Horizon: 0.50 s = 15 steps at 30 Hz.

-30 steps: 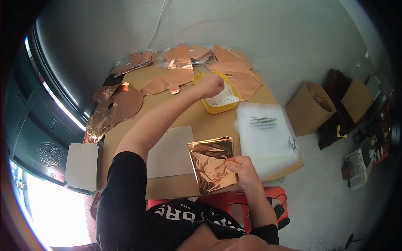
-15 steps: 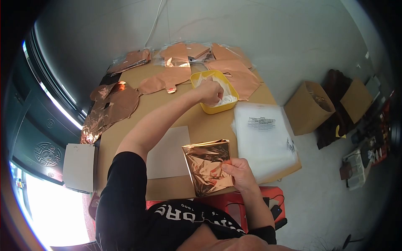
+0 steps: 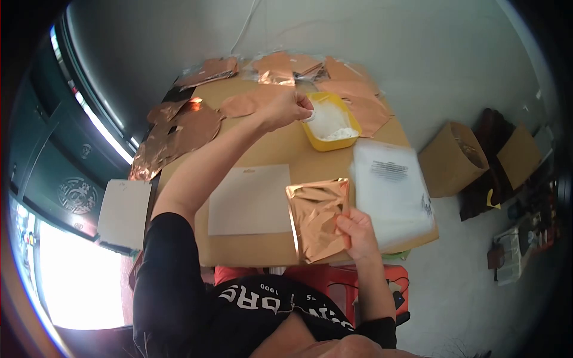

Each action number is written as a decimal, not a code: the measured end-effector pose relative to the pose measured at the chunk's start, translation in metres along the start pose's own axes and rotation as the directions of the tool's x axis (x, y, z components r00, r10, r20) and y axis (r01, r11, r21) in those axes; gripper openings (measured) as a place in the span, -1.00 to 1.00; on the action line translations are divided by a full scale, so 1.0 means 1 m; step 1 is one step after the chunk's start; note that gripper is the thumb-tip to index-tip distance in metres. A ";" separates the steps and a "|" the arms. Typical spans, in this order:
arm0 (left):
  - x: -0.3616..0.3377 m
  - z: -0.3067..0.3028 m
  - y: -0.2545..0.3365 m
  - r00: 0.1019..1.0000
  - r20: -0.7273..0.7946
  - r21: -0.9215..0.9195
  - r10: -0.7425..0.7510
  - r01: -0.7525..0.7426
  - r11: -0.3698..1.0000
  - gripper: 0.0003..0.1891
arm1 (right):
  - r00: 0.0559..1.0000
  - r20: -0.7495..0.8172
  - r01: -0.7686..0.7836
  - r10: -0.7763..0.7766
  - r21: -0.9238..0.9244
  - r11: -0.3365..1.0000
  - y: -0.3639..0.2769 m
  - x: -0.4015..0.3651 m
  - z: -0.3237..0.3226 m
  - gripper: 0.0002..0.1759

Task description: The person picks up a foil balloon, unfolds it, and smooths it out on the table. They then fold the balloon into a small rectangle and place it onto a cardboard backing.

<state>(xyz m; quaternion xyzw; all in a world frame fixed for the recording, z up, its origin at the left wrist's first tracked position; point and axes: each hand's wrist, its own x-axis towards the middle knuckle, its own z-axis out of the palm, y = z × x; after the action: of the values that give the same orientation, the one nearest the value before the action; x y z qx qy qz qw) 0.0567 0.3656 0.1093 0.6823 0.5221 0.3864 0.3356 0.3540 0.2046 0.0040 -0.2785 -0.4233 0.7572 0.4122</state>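
Observation:
My left hand (image 3: pixel 289 110) is closed, fingertips pinched on a small white piece (image 3: pixel 309 117) whose kind is too small to make out. It hovers at the left rim of a yellow plastic box (image 3: pixel 338 144), which has white contents inside. Thumb on top, my right hand (image 3: pixel 358 231) grips the right edge of a folded copper-coloured foil balloon (image 3: pixel 318 218) over the table's front edge. Left of that lies a flat white card (image 3: pixel 250 203) with a hang hole.
Flat copper foil balloons (image 3: pixel 185 128) lie along the table's left and back. A stack of clear printed plastic bags (image 3: pixel 391 191) is at the right. White cards (image 3: pixel 124 209) stand piled at the left edge. An open cardboard box (image 3: pixel 450 158) is on the floor, right.
My left hand has come out of the yellow box to its left rim, with a small white piece in its fingers. My right hand still holds the folded foil balloon. The view has shifted slightly.

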 end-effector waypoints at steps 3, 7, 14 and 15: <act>-0.062 -0.017 0.010 0.999 0.039 0.168 -0.026 0.019 0.986 -0.90 | 0.995 -0.098 0.006 -0.001 0.045 0.999 -0.008 -0.001 0.020 -0.75; -0.145 -0.021 0.007 0.994 0.077 0.391 -0.083 0.047 0.919 -0.89 | 0.996 -0.048 0.072 -0.072 -0.003 0.997 -0.012 -0.004 0.013 -0.74; -0.199 -0.002 -0.025 0.992 0.119 0.488 -0.029 -0.033 0.872 -0.86 | 0.994 0.061 0.096 -0.089 -0.128 0.987 -0.037 0.005 0.028 -0.81; -0.200 -0.001 -0.022 0.985 0.160 0.543 -0.069 -0.029 0.839 -0.79 | 0.996 0.031 0.086 -0.083 -0.114 0.990 -0.037 0.009 0.033 -0.83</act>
<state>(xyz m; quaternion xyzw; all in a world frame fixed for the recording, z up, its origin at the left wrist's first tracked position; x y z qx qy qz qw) 0.0141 0.1768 0.0553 0.7747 0.5860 0.1585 0.1768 0.3379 0.2102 0.0516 -0.2739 -0.4830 0.7169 0.4216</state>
